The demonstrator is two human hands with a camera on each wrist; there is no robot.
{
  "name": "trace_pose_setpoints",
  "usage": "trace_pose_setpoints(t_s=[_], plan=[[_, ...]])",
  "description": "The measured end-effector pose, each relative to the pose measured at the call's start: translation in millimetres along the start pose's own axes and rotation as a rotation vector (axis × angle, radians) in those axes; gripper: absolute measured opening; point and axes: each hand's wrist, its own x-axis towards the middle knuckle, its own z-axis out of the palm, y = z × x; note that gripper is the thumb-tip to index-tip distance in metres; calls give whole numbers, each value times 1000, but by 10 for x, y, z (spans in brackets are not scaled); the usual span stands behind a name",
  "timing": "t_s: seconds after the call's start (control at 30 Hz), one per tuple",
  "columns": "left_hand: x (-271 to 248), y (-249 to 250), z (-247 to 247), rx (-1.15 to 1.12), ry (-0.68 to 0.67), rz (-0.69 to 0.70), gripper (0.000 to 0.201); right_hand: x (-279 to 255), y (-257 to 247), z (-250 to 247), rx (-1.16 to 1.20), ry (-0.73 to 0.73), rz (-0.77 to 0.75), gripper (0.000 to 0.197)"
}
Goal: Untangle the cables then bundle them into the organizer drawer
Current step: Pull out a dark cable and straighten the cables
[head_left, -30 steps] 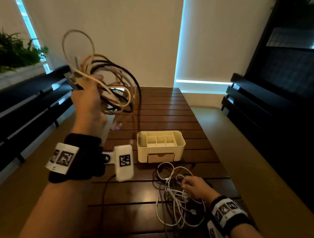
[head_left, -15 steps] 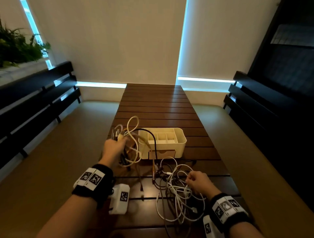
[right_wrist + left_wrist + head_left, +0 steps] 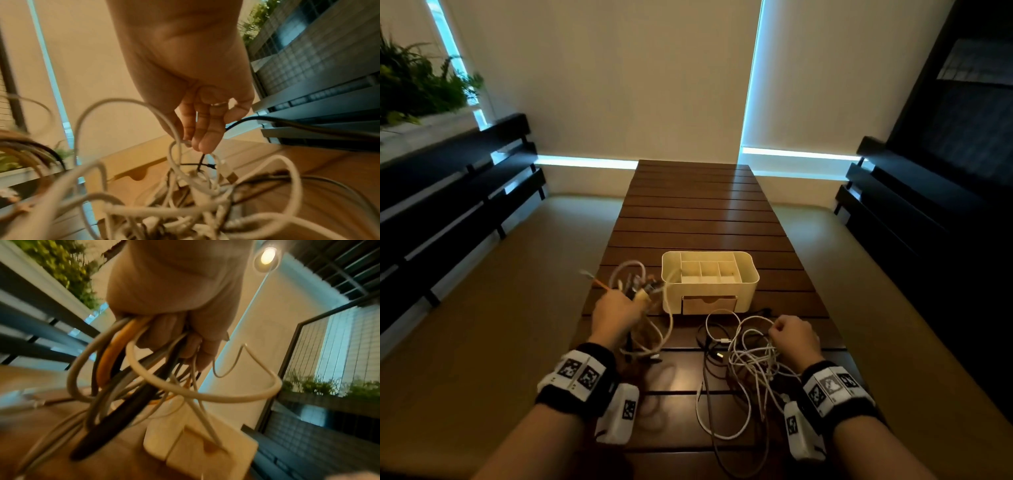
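My left hand (image 3: 616, 310) (image 3: 174, 308) grips a thick bunch of beige, orange and black cables (image 3: 650, 318) (image 3: 131, 386) just left of the cream organizer (image 3: 710, 279) (image 3: 197, 449), low over the table. The organizer has open top compartments and a wooden front drawer (image 3: 709, 305) that is closed. A tangle of white and black cables (image 3: 746, 363) (image 3: 185, 194) lies on the table in front of the organizer. My right hand (image 3: 794, 337) (image 3: 197, 123) pinches a white cable of that tangle at its right side.
The slatted wooden table (image 3: 698, 219) runs away from me beyond the organizer. Dark benches (image 3: 458, 192) stand on the left and on the right (image 3: 914, 205). A planter with green plants (image 3: 417, 89) sits at the upper left.
My left hand has come down from high on the left with its bunch of cables to table height beside the organizer. The right hand has stayed on the white tangle.
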Motion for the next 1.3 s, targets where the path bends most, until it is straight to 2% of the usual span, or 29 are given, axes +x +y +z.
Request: trace_pose_setpoints(t_s=[0.07, 0.13, 0.17, 0.23, 0.3, 0.43, 0.5, 0.57, 0.63, 0.67, 0.7, 0.77, 0.83, 0.93, 1.03, 1.1, 1.23, 1.3], plan=[[-107, -69, 271, 67, -166, -20, 35, -58, -191, -2, -32, 46, -86, 10], [-250, -95, 504, 98, -320, 22, 31, -182, -414, 37, 30, 87, -212, 7], [-296, -96, 593, 116, -369, 78, 33, -260, -522, 76, 69, 47, -276, 6], [-366, -49, 678, 136, -410, 156, 47, -384, -690, 211, 88, -120, -388, 7], [-347, -38, 680, 128, -389, 166, 56, -459, -768, 369, 57, -251, -398, 9], [-250, -89, 545, 203, -292, 201, 65, -532, -723, 628, 77, -313, -250, 9], [-223, -129, 463, 217, -209, 242, 57, -596, -705, 731, 181, -246, -211, 19], [-234, -161, 413, 210, -129, 262, 35, -672, -693, 823, 339, -123, -199, 28], [-251, -183, 414, 200, -63, 246, 24, -706, -677, 892, 388, -27, -232, 24], [-264, -184, 416, 193, -54, 228, 24, -721, -674, 886, 350, -42, -260, 18], [-275, -187, 424, 185, -51, 214, 28, -730, -663, 880, 269, -101, -289, 17], [-281, -178, 439, 147, -92, 160, 46, -743, -621, 863, 37, -229, -333, 38], [-247, -180, 438, 81, -154, 96, 67, -752, -567, 877, -79, -287, -321, 51], [-231, -179, 421, -19, -237, -20, 97, -708, -481, 969, -221, -351, -300, 58], [-257, -154, 410, -67, -260, -40, 97, -652, -433, 985, -189, -419, -346, 61], [-270, -115, 396, -64, -263, -18, 90, -646, -406, 901, -149, -457, -377, 57], [-293, -64, 407, -66, -225, 3, 90, -688, -383, 854, -263, -469, -454, 35], [-311, -50, 417, -91, -214, 37, 64, -734, -395, 871, -252, -430, -436, 20]])
